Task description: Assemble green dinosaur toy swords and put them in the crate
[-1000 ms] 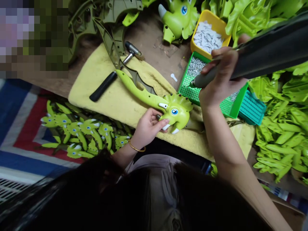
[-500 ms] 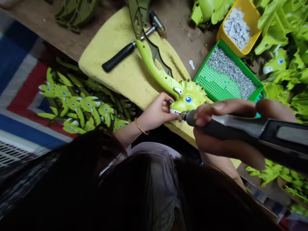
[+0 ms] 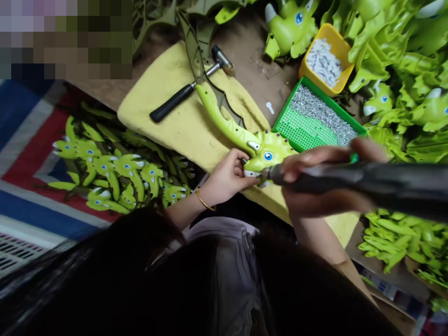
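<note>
A lime green dinosaur toy (image 3: 245, 137) with a long tail lies on a yellow cloth pad (image 3: 182, 126). My left hand (image 3: 227, 177) pinches the toy's head at the mouth end, fingers closed on it. My right hand (image 3: 322, 182) is wrapped round a dark grey electric screwdriver (image 3: 367, 186), and the tool's tip sits at the toy's mouth next to my left fingers.
A green tray (image 3: 315, 123) of small screws and a yellow bin (image 3: 325, 58) of white pieces stand behind the toy. A black-handled hammer (image 3: 185, 93) lies on the pad. Piles of green dinosaur parts (image 3: 115, 172) lie left, with more at the right (image 3: 402, 98).
My right hand brought the screwdriver down from the screw tray to the toy's mouth. My left hand has kept its hold on the toy's head.
</note>
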`<state>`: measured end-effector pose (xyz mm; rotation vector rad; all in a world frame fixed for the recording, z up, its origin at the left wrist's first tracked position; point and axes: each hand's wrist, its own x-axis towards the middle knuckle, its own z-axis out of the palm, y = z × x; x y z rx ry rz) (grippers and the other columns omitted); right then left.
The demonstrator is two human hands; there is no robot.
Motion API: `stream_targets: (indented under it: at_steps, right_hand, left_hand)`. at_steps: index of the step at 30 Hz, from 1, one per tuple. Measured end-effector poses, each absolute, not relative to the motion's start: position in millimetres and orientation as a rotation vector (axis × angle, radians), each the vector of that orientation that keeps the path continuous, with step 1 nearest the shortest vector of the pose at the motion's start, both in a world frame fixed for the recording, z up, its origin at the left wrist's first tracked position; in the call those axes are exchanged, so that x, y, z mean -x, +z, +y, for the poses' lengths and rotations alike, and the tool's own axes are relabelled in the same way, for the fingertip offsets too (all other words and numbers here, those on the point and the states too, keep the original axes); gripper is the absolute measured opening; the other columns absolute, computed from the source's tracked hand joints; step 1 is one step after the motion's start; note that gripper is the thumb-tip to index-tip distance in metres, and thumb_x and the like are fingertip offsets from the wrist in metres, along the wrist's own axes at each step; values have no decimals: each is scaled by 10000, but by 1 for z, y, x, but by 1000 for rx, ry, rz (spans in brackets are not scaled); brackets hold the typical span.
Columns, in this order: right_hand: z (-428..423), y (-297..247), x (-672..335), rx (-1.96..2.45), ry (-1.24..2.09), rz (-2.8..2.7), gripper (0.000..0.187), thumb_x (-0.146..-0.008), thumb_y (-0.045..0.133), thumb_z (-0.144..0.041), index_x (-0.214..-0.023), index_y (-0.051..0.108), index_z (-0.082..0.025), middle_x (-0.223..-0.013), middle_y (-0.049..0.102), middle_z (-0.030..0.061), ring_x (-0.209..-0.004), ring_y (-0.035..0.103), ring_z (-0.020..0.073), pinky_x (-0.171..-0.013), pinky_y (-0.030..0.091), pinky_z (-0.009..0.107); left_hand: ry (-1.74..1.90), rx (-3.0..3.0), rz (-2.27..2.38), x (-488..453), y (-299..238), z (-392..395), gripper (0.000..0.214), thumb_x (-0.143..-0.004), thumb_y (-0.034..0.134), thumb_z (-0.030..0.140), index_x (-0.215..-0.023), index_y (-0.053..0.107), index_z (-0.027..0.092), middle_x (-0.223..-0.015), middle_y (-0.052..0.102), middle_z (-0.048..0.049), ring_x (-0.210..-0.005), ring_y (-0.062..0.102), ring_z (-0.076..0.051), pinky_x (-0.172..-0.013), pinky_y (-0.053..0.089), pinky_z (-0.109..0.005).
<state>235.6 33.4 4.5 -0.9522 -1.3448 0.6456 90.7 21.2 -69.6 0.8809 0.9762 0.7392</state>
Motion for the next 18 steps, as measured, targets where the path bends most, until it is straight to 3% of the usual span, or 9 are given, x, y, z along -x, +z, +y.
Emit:
stream_targets:
  at_steps: [2, 4, 6, 11, 18]
  right_hand:
    - [73, -1, -241, 769, 310, -1092, 271, -915, 492, -558, -1088, 609, -385, -715, 576, -53, -377, 408, 42, -316, 301, 196]
    - [113, -10, -252, 741, 131, -953, 244, -897, 568, -479, -1038, 619, -287, -746, 602, -33, -409, 420, 35, -339, 274, 202]
    - [142, -22, -264, 836, 59, -885, 337, -853, 615, -531, -1024, 588, -241, -749, 594, -22, -423, 415, 41, -365, 296, 227]
    - [156, -48, -278, 1094, 153, -902, 619, -784, 576, -705, -1182, 491, -238, -815, 569, -12, -485, 440, 70, -465, 388, 271]
    - [150, -41, -280, 1024, 207, -899, 564, -724, 662, -670, -1045, 507, -233, -769, 579, -34, -449, 456, 48, -409, 363, 245]
  left_hand:
    - [688, -1052, 1014, -85, -69, 23, 550, -604, 843, 240, -1027, 492, 210, -720, 603, 61, -589, 617, -101, -543, 509, -211]
    - [628, -1227, 1062, -81, -66, 26, 544, -616, 851, 311, -1047, 535, 209, -664, 593, 66, -567, 606, -108, -543, 511, -218]
    - [597, -1340, 1082, -78, -63, 29, 512, -632, 842, 363, -1034, 568, 204, -611, 585, 68, -553, 601, -114, -542, 511, -219]
    - [550, -1431, 1078, -76, -62, 33, 442, -654, 813, 325, -996, 563, 199, -585, 573, 81, -509, 590, -103, -515, 498, -197]
    - [572, -1373, 1099, -79, -64, 29, 450, -671, 782, 310, -1006, 504, 196, -608, 554, 84, -520, 597, -96, -497, 494, -179]
